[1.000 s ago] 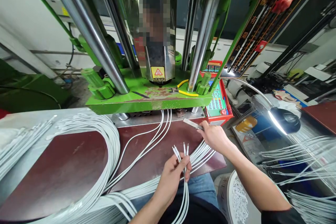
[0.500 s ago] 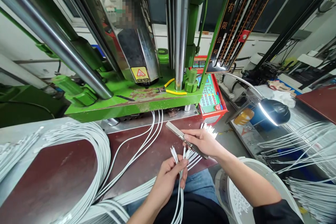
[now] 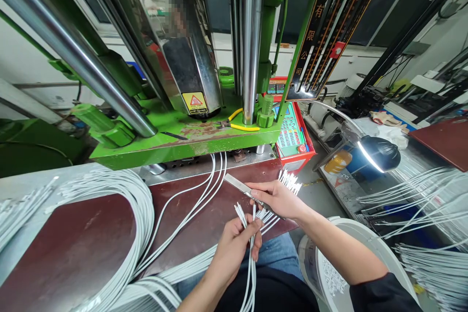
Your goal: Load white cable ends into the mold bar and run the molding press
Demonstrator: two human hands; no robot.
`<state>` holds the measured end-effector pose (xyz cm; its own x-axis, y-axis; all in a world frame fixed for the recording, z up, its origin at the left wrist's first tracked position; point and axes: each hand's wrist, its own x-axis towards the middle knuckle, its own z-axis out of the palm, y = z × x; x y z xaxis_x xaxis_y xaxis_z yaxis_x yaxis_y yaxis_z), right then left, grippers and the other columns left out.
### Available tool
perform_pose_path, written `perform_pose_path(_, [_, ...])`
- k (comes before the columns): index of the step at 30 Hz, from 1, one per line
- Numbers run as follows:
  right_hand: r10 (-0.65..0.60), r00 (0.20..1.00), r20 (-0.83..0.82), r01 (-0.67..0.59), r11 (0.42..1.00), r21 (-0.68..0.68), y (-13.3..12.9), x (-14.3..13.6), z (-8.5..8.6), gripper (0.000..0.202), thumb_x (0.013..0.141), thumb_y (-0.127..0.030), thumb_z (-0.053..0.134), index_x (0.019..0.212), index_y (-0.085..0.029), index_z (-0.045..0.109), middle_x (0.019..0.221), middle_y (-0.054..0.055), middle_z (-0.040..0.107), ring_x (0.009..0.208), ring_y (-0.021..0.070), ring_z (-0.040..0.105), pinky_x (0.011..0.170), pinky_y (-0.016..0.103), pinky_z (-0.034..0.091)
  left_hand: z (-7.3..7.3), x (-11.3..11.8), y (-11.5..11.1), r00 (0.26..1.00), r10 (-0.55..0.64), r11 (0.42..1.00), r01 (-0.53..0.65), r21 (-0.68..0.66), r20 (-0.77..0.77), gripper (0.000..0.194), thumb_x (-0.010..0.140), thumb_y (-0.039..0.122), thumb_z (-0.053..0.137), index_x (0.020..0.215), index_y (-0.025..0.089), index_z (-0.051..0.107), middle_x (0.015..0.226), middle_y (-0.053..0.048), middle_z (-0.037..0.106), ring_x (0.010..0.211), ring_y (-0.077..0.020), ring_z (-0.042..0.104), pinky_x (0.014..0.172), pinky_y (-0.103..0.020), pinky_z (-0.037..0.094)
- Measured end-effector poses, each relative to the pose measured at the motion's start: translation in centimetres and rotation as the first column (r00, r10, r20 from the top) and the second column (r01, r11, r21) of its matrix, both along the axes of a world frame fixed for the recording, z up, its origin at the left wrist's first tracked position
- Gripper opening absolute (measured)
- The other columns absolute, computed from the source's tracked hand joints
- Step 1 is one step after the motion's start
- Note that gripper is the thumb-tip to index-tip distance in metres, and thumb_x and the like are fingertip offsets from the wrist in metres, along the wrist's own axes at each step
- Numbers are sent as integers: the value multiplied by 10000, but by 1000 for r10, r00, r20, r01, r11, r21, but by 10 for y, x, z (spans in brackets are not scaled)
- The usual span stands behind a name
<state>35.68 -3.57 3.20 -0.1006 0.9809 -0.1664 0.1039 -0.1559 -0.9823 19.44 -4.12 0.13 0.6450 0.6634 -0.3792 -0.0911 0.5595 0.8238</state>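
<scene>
My left hand [image 3: 243, 239] is closed around a few white cables [image 3: 250, 273], whose ends stick up above the thumb. Just above it, my right hand [image 3: 276, 198] grips a flat metal tool [image 3: 236, 183] with a long pale blade pointing up and left. The blade lies over the dark red tabletop [image 3: 175, 214]. Behind both hands, a bundle of white cables [image 3: 193, 263] runs across to the right, and its white tips [image 3: 290, 181] show beyond my right hand.
A green press [image 3: 190, 146] stands ahead, with yellow-handled pliers [image 3: 244, 128] on its base. Coiled white cables [image 3: 142, 214] lie at left. A white bucket [image 3: 369, 234] with small white pieces is at lower right, near a lamp [image 3: 380, 152].
My right hand and the metal tool have shifted slightly left, closer to the cable ends. My left hand keeps its hold on the cables, almost unmoved.
</scene>
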Motion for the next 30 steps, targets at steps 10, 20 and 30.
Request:
perform_pose_path(10, [48,999,23,-47,999,-11,2,9,3,480,858,-449,555,1233,-155,610,712,21,613,574,100,480,569,237,407,4,-9,1,998,47,999,-48,-21,-38,264,755,388,682,728,136,606,614,-9,600,515,-110,531,543,-246,426])
perform_pose_path(20, [94,996,-4,-94,993,-72,2,11,1,543,806,-524,595,1202,-154,632,768,48,665,583,108,520,560,235,431,4,-8,3,998,43,999,-42,25,-39,279,779,354,641,617,148,545,501,25,523,406,-74,420,447,-219,328])
perform_pose_path(30, [116,987,112,-117,993,2,1,10,6,454,875,-429,548,1244,-170,602,736,23,643,596,96,481,576,216,403,6,-5,4,998,53,999,-53,4,-37,264,780,368,652,678,137,574,571,-3,583,423,-81,470,460,-225,370])
